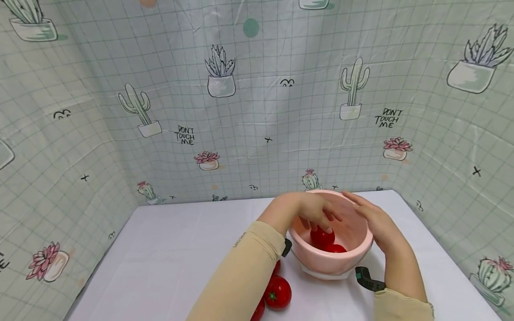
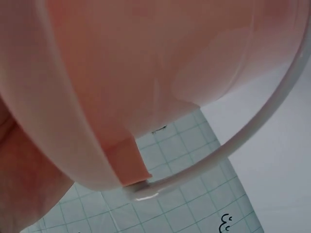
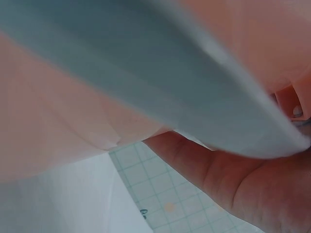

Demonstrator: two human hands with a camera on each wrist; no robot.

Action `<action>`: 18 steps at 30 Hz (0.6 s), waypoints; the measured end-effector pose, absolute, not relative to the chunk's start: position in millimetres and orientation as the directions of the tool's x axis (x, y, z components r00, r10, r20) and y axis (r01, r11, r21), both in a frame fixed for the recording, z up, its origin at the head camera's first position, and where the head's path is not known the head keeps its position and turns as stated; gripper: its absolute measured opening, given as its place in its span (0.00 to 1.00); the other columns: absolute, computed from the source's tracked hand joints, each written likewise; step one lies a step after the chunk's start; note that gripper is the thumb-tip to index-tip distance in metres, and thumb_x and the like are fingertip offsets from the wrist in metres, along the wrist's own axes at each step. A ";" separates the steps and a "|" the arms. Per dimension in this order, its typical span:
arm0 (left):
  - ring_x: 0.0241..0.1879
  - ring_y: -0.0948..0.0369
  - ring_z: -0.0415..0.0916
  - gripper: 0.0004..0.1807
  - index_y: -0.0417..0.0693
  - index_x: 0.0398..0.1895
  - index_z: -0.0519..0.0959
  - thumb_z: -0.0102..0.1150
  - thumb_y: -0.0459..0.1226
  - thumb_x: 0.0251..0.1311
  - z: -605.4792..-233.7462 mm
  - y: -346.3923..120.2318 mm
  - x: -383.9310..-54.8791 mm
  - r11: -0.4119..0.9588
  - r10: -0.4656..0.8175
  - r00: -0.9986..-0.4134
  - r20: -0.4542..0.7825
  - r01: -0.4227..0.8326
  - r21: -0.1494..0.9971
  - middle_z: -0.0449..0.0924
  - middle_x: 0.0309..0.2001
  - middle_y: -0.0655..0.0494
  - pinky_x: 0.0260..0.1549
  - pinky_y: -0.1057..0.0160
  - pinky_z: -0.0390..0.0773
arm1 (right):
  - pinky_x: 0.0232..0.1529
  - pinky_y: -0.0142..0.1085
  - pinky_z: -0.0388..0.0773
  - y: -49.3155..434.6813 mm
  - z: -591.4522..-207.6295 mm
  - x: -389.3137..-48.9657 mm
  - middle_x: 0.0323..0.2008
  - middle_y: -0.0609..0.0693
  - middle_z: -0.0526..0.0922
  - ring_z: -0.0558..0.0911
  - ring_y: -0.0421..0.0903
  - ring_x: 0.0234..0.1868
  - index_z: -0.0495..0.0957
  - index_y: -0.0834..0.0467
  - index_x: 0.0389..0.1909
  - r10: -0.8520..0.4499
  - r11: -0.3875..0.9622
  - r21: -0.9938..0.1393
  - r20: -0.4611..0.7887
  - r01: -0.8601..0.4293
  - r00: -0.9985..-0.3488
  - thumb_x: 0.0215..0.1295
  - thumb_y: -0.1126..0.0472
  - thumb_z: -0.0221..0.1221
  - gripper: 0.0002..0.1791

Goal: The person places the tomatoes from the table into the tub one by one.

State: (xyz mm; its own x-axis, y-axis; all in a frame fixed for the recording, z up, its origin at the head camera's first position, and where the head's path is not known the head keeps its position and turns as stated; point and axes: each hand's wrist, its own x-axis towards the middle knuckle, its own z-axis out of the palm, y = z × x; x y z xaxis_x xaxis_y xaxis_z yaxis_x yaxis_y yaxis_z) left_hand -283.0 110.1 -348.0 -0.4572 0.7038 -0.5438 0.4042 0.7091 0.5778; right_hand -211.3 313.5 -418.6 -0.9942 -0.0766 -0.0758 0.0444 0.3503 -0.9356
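In the head view a pink bucket (image 1: 329, 263) tilts slightly on the white table, a white handle (image 2: 218, 158) hanging low around it. My left hand (image 1: 315, 209) reaches over its left rim with spread fingers, fingertips right at the top of a red tomato (image 1: 322, 238). A second tomato (image 1: 336, 248) lies beside that one, partly hidden by the near rim. My right hand (image 1: 377, 223) grips the bucket's right rim, fingers over the edge. In the right wrist view, part of that hand (image 3: 272, 189) presses along the bucket's outside, under the pale handle.
More red tomatoes (image 1: 278, 292) lie on the white table (image 1: 180, 249) left of the bucket, partly covered by my left sleeve (image 1: 245, 267). A checked cloth backdrop (image 1: 257, 116) with cactus prints encloses the back and both sides.
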 end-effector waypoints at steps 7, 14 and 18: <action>0.49 0.54 0.83 0.26 0.64 0.66 0.74 0.64 0.42 0.63 -349.1 104.3 -285.2 0.691 0.720 -0.464 -0.516 0.423 0.585 0.75 0.64 0.63 0.43 0.63 0.83 | 0.71 0.68 0.51 311.0 -415.0 -211.3 0.79 0.55 0.50 0.49 0.63 0.78 0.54 0.42 0.77 -0.085 0.345 -0.937 -0.090 0.055 -0.992 0.80 0.46 0.34 0.28; 0.49 0.57 0.83 0.25 0.60 0.66 0.75 0.63 0.42 0.64 -351.0 97.3 -289.2 0.629 0.774 -0.442 -0.453 0.457 0.629 0.74 0.66 0.59 0.44 0.65 0.83 | 0.73 0.61 0.52 313.2 -415.2 -213.3 0.79 0.54 0.50 0.50 0.59 0.78 0.55 0.43 0.77 -0.107 0.339 -0.940 -0.068 0.028 -0.992 0.81 0.48 0.33 0.27; 0.47 0.61 0.83 0.22 0.60 0.63 0.77 0.62 0.42 0.65 -346.3 88.1 -291.6 0.573 0.809 -0.459 -0.368 0.474 0.669 0.79 0.59 0.64 0.44 0.65 0.83 | 0.72 0.58 0.57 315.2 -415.7 -213.2 0.78 0.53 0.51 0.52 0.57 0.77 0.54 0.41 0.77 -0.106 0.352 -0.935 -0.080 0.038 -0.991 0.81 0.47 0.32 0.27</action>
State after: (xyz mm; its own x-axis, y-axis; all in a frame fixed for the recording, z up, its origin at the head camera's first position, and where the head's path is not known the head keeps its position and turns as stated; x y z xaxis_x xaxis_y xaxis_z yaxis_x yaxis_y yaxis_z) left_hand -291.6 88.1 -346.3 -0.4588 0.8088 -0.3678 0.4736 0.5728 0.6690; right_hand -213.2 315.2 -415.7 -0.9912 -0.1056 -0.0797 0.0377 0.3517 -0.9354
